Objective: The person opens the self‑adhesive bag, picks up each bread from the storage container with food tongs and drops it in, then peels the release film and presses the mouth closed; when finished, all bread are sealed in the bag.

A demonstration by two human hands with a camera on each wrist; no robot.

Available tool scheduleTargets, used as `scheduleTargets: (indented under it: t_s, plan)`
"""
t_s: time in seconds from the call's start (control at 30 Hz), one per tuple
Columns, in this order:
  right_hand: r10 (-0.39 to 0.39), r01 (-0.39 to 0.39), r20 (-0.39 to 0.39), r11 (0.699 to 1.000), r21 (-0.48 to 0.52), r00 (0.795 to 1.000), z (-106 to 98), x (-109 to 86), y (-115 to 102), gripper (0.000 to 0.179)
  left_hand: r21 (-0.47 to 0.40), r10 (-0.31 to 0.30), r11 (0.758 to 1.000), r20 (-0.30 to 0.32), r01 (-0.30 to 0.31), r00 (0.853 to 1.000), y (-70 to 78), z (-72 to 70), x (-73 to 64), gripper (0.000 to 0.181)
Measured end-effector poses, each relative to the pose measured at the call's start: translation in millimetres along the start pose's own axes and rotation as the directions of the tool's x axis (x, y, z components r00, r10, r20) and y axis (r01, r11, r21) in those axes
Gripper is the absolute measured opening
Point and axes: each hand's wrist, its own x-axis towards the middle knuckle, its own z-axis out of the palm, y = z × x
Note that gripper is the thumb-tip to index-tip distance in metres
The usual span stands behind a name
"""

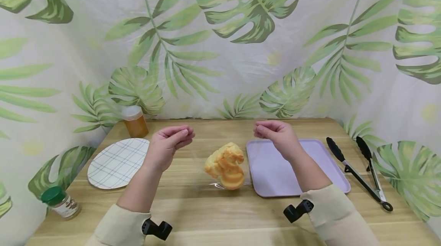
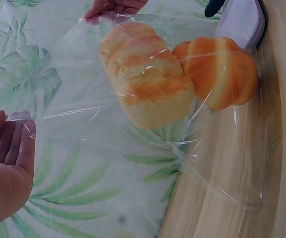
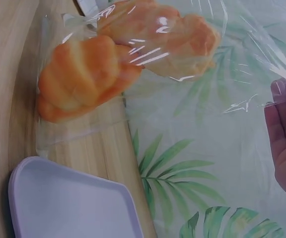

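A clear plastic bag (image 2: 83, 124) is stretched between my two hands. My left hand (image 1: 166, 144) pinches one top corner of it between thumb and fingers, and my right hand (image 1: 277, 137) pinches the opposite corner. Inside hang two bread pieces, close together: a pale, ridged loaf (image 2: 150, 79) and a rounder, orange-brown bun (image 3: 83, 77). From the head view both breads (image 1: 227, 165) appear midway between the wrists, low in the bag. The bag's thin walls are hard to make out there; glare shows near the bottom.
A lilac tray (image 1: 275, 177) lies right of the bag, with black-tipped tongs (image 1: 361, 177) beyond it. Left are a round checked plate (image 1: 115, 163), a jar of amber liquid (image 1: 136, 123) and a green-capped jar (image 1: 62, 202). A leaf-print cloth (image 1: 220, 66) hangs behind the table.
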Motion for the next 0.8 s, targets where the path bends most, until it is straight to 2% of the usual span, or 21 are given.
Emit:
scheduleTargets:
  t_s: [0.17,0.43,0.6,0.8]
  plan:
    - [-0.015,0.017,0.036,0.999,-0.033,0.999,-3.3,1.3,-1.6,0.034,0.010,0.003,1.000,0.024,-0.003,1.000,1.2,-3.3,1.3,0.034]
    - [-0.056,0.060,0.105,0.997,-0.038,0.993,-12.1,0.1,-4.9,0.038,0.115,0.031,0.993,0.034,-0.034,0.999,3.8,-6.8,4.8,0.040]
    - [-0.086,0.089,0.122,0.996,-0.024,0.989,-13.9,-0.7,-6.0,0.043,0.093,0.062,0.993,0.070,-0.068,0.996,5.1,-8.2,5.8,0.043]
    - [-0.116,0.117,0.165,0.993,0.002,0.979,-17.5,-2.2,-7.6,0.047,0.041,0.084,0.995,0.149,-0.091,0.985,6.4,-11.1,6.3,0.041]
